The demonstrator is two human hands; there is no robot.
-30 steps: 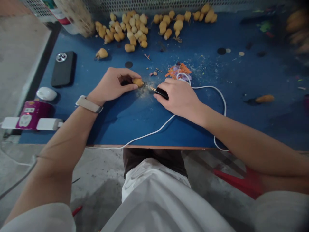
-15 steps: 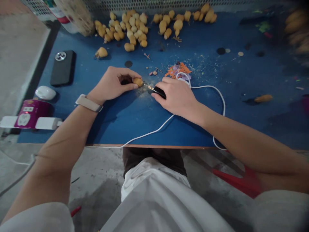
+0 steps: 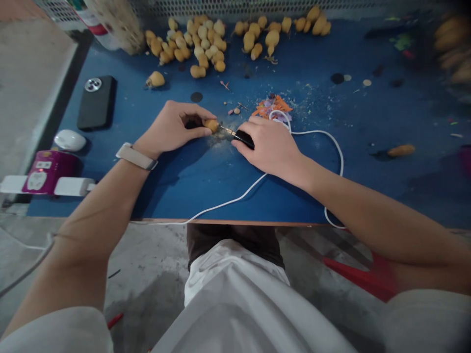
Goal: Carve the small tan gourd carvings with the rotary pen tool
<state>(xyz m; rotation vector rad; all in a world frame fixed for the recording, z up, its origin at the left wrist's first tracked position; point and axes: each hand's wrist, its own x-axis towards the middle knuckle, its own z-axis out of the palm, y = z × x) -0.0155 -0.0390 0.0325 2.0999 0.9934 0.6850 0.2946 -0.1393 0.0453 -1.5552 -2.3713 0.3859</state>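
Note:
Between the thumb and fingers of my left hand is a small tan gourd, held just above or on the blue tabletop. My right hand is closed round the black handle of a pen-like rotary tool. Its brass-coloured collar and thin metal bit point left, with the tip at or very near the gourd's right end. Contact is too fine to tell. Pale dust lies below the tip. A white cord runs by my right hand; where it joins the tool is hidden.
Several gourds are heaped along the back, and one lone gourd lies nearer. Orange and purple shavings sit beyond my right hand. At left are a phone, a white case and a purple power adapter.
Both hands keep their grips in nearly the same place. The tool's tip has shifted very slightly at the gourd's end.

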